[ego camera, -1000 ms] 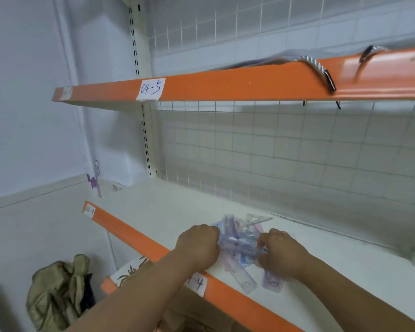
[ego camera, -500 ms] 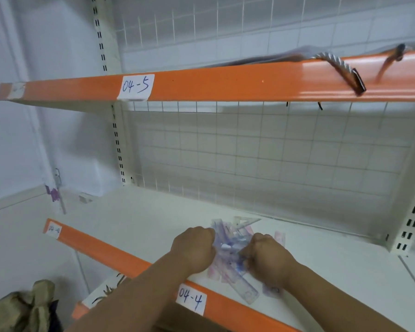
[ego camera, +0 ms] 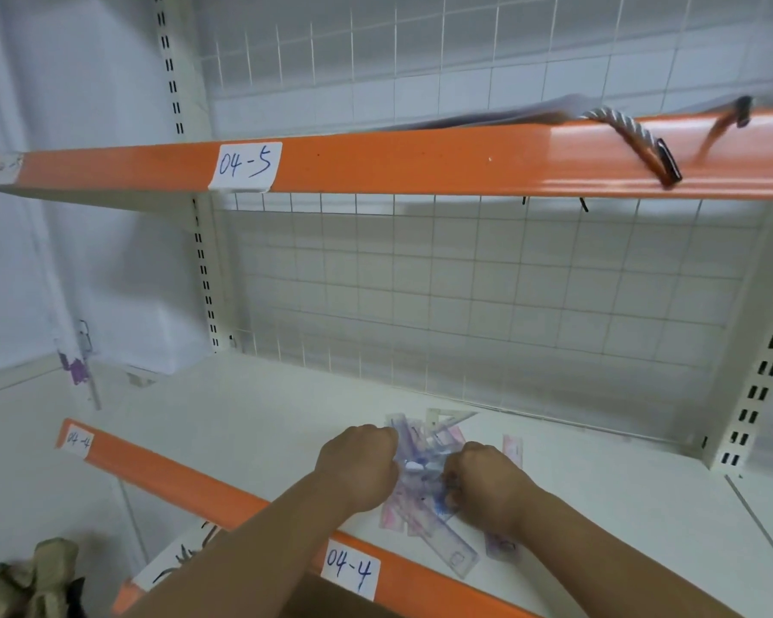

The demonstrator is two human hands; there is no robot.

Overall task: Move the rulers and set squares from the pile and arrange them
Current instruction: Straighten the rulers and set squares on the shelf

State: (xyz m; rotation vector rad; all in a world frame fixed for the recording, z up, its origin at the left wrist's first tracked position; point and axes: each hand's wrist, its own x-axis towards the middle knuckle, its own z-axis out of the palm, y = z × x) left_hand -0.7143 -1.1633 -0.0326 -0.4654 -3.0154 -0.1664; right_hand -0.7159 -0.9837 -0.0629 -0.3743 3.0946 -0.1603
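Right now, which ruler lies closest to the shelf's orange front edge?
The long clear ruler, jutting toward the 04-4 label; the rest sit farther back, mostly in the pile that the left hand and right hand grip.

This looks like a shop or a store room. It has metal racks with a white shelf (ego camera: 251, 408) below and another above with a bright orange front edge (ego camera: 420, 165). Paper labels with hand-written numbers, "04-5" (ego camera: 245, 166) and "04-4" (ego camera: 349, 573), are stuck on the orange edges. The back is a white wire grid (ego camera: 465, 283). The post (ego camera: 204, 278) has rows of little slots. A pile of rulers (ego camera: 420, 448) lies on the white shelf.
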